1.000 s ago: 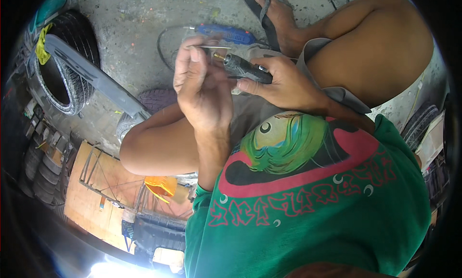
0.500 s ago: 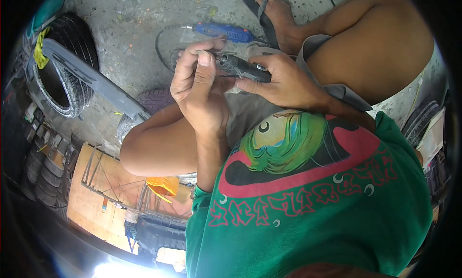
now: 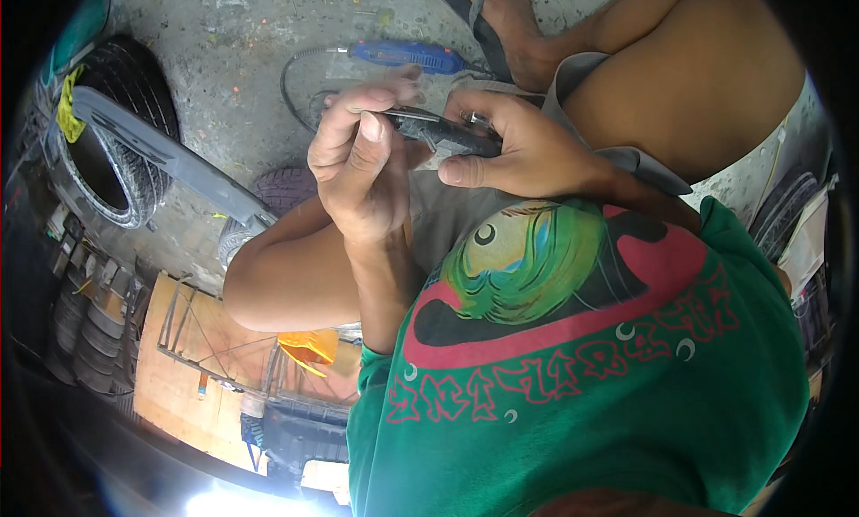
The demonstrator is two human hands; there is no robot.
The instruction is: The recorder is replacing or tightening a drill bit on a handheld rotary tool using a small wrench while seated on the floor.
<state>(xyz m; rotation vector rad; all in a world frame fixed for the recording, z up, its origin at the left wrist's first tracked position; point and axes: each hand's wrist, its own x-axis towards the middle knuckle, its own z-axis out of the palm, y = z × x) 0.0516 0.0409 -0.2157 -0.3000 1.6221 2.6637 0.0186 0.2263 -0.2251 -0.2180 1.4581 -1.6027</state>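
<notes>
My right hand (image 3: pixel 537 150) is wrapped round a black handheld tool (image 3: pixel 452 137), which has a metal fitting near the fingers. Held upright beside it, my left hand (image 3: pixel 353 172) pinches the end of a thin metal rod (image 3: pixel 413 115) between thumb and forefinger. The rod lies along the upper side of the black tool; whether they touch I cannot tell. Beyond the hands, a blue rotary tool (image 3: pixel 407 57) lies on the floor. From it a dark flexible shaft (image 3: pixel 284 85) curves round behind my left hand, where its end is hidden.
A tyre (image 3: pixel 134 132) stands at the left, with a long grey plastic piece (image 3: pixel 170 154) reaching from it towards my knee. Lower left are a wooden board (image 3: pixel 179 365), an orange piece (image 3: pixel 309 349) and several stacked dark parts (image 3: pixel 85 329). My sandalled foot (image 3: pixel 510 29) rests at the top.
My left fingers have shifted slightly left and down with the rod, which now lies closer along the black tool. The tool has tilted a little, and the whole view has moved slightly.
</notes>
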